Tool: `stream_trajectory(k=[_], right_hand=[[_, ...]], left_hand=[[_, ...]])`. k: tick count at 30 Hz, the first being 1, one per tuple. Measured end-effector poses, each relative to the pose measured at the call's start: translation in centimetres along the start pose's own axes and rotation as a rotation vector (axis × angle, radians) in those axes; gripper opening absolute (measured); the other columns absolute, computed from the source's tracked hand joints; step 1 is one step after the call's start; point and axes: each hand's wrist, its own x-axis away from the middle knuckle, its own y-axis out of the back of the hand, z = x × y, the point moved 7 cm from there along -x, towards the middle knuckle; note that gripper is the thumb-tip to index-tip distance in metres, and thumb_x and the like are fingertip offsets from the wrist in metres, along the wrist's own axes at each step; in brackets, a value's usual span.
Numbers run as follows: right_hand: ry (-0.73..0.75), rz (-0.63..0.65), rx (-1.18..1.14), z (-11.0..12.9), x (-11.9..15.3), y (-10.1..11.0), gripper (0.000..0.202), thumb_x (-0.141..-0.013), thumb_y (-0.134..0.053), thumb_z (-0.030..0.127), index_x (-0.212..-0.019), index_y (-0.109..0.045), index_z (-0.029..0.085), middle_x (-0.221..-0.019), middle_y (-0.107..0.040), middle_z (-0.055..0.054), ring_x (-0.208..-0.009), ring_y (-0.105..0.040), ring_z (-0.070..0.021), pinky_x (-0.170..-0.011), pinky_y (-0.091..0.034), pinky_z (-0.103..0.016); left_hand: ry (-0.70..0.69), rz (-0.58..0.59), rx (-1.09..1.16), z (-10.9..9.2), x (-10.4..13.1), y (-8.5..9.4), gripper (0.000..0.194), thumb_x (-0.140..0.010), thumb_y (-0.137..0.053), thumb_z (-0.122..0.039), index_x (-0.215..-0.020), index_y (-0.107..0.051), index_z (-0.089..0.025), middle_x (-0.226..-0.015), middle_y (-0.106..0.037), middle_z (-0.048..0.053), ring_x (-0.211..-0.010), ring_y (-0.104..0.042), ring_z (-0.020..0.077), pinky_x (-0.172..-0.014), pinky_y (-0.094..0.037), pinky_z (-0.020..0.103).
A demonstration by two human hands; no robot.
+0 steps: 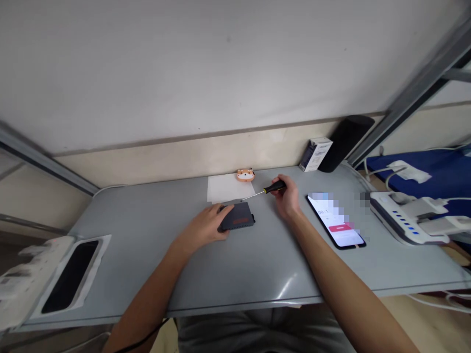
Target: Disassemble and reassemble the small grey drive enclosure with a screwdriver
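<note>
My left hand (208, 224) is closed around the left side of a dark grey, flat box-shaped device (240, 215) with faint red lettering on its top. The device rests on the grey table, and a small knob juts from its right edge. In my right hand (289, 196) is a screwdriver (275, 187) with a black and yellow handle, gripped in the fingers. Its thin metal shaft points left, with the tip close to the device's far edge; whether it touches I cannot tell. A white sheet of paper (225, 188) lies just behind the device.
An orange animal-faced case (245, 175) sits on the paper's corner. To the right are a lit phone (340, 228), a power strip with plugs (399, 220), a small carton (315, 154) and a black cylinder (345, 143). A dark phone (70, 275) lies at the left.
</note>
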Motion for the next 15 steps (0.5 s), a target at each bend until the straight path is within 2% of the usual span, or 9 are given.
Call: stream_trajectory(k=[9,15], right_hand=[[-0.023,-0.036,-0.061,0.64,-0.45,0.51,0.027,-0.068,-0.075,0.04,-0.066,-0.055,0.023,-0.064,-0.062,0.002,-0.052,-0.047,-0.0103,-0.043,-0.035,-0.025],[-0.029,-0.006,-0.081,1.01,0.2,-0.03,0.028,-0.064,-0.077,0.04,-0.064,-0.056,0.021,-0.061,-0.06,0.003,-0.048,-0.044,-0.0078,-0.04,-0.033,-0.023]], left_hand=[[-0.037,-0.049,0.063,0.69,0.16,-0.44,0.068,-0.083,-0.079,-0.033,-0.147,-0.057,-0.026,-0.135,-0.069,0.013,-0.115,-0.07,0.0316,-0.1,-0.058,0.044],[-0.036,-0.044,-0.051,-0.12,-0.23,-0.63,0.062,-0.088,-0.072,-0.038,-0.146,-0.055,-0.021,-0.133,-0.07,0.014,-0.115,-0.07,0.0316,-0.102,-0.058,0.046]])
